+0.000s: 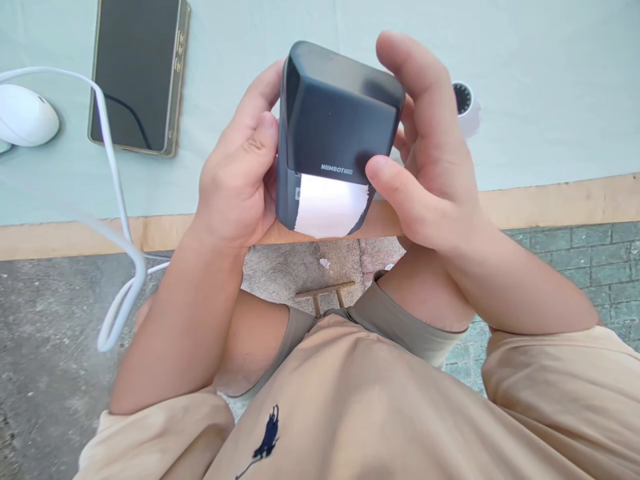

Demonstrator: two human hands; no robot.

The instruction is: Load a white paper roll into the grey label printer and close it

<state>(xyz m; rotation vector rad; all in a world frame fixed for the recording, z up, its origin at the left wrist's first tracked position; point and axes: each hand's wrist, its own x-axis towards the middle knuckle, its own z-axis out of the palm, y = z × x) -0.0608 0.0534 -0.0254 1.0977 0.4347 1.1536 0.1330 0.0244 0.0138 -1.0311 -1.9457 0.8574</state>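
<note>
A black label printer (340, 120), marked NIIMBOT, is held up over the table's front edge, slightly tilted. White paper (331, 205) with a ragged edge sticks out of its slot at the near end. Around the printer's left side my left hand (245, 160) is closed, thumb against its flank. On the other side my right hand (430, 133) has its thumb on the front by the paper slot. Its index finger is raised near the upper right corner, and the other fingers are partly hidden behind the printer.
A dark-screened phone (137, 70) in a case lies on the pale table cover (550, 80). Left of it are a rounded white device (27, 115) and a white cable (113, 153) hanging over the wooden edge (560, 200). A small white cylinder (467, 110) lies behind my right hand.
</note>
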